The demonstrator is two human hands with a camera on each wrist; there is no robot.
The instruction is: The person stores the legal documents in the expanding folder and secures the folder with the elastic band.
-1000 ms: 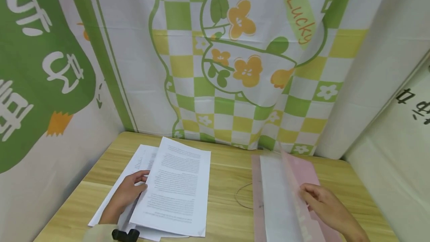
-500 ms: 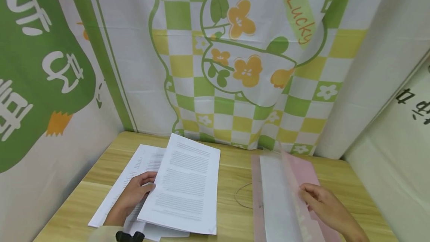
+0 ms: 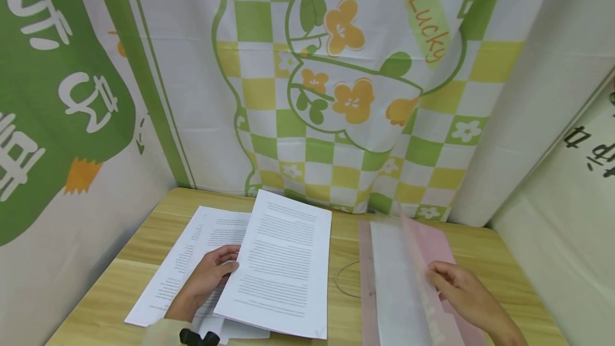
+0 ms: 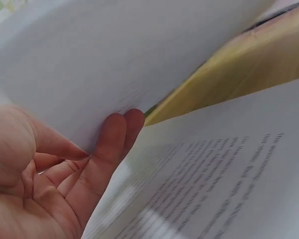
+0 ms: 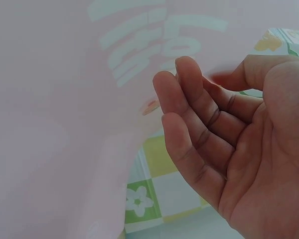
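Observation:
In the head view my left hand [image 3: 206,279] pinches the left edge of a small stack of printed sheets [image 3: 283,271], raised at a tilt over the table. The left wrist view shows the thumb and fingers on either side of the sheets' edge [image 4: 65,84]. More printed papers [image 3: 168,276] lie beneath, to the left. At the right, my right hand [image 3: 468,295] pinches the edge of a pink folder's [image 3: 439,247] translucent cover and holds it raised. White paper [image 3: 390,282] lies inside the folder. The cover [image 5: 65,124] fills much of the right wrist view.
A thin elastic loop [image 3: 338,282] sticks out from the folder's left side onto the wooden table [image 3: 144,244]. A patterned curtain [image 3: 319,148] hangs at the table's back edge. Printed cloth walls stand at the left [image 3: 91,218] and right [image 3: 552,244].
My left hand has moved right with the raised sheets, toward the folder, uncovering more of the papers beneath. The right hand and folder cover have stayed almost still.

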